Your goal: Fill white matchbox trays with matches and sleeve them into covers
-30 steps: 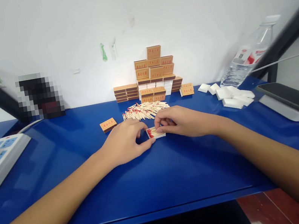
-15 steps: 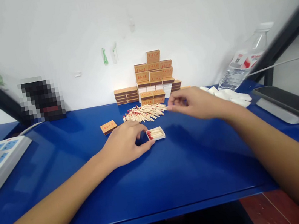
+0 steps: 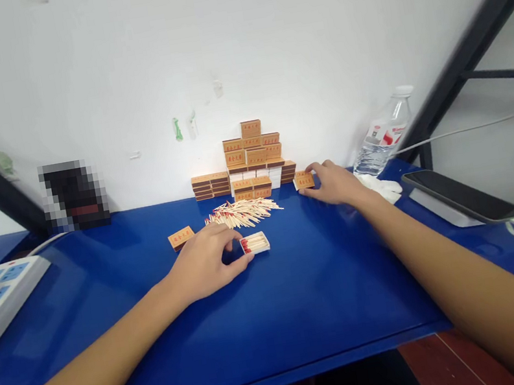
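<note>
With thumb and fingers, my left hand (image 3: 204, 260) grips the left end of a small white matchbox tray (image 3: 257, 250). Several red-headed matches lie in that tray, side by side. My right hand (image 3: 332, 183) has its thumb and fingers around an orange matchbox (image 3: 305, 179) right of the stack, resting at the back of the desk. Between my hands and the wall spreads a heap of loose matches (image 3: 243, 213). Left of the heap, beside my left hand, lies another orange matchbox (image 3: 180, 237).
Stacked matchboxes (image 3: 255, 155) stand against the wall. A water bottle (image 3: 383, 135), a crumpled white heap (image 3: 383, 188) and a dark phone (image 3: 459, 195) are on the right. At the left sit a power strip (image 3: 12, 292) and a blurred dark object (image 3: 75, 196).
My right hand has moved from the edge of the match heap to the matchbox right of the stack and closed on it. My left hand still holds the tray. The camera view has shifted.
</note>
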Available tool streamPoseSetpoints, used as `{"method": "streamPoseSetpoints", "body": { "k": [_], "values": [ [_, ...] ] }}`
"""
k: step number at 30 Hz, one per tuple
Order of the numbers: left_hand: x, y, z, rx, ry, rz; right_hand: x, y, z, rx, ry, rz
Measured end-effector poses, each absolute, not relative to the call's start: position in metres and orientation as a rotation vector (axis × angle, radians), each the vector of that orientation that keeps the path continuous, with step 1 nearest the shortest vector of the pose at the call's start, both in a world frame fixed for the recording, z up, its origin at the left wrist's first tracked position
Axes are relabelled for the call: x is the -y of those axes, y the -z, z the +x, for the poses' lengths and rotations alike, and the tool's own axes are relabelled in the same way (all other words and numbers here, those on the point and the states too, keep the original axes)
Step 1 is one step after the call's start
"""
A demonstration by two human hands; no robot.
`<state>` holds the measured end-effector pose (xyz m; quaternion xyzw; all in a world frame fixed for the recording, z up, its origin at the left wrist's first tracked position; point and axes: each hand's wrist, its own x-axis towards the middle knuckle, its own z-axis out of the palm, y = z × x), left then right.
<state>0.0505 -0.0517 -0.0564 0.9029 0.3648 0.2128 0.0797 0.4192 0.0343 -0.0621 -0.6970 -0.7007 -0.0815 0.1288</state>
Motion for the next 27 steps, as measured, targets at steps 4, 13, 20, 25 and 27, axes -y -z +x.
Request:
{"method": "streamPoseSetpoints", "body": {
  "k": [4,13,20,25,27],
  "values": [
    [0.047,0.053,0.047,-1.120,-0.669,2.713,-0.039,0.066,0.422,2.138,0.248,-1.981],
    [0.038,0.046,0.040,-1.229,-0.712,2.737,-0.025,0.038,0.415,2.103,-0.073,-1.714],
    [0.031,0.049,0.035,-1.296,-0.869,2.704,0.012,0.026,0.353,2.049,-1.056,-1.103],
    [0.030,0.051,0.035,-1.275,-0.904,2.693,0.018,0.037,0.336,2.031,-1.166,-1.055],
    [0.031,0.051,0.035,-1.265,-0.916,2.698,0.016,0.042,0.334,1.981,-1.148,-1.067]
  ]
}}
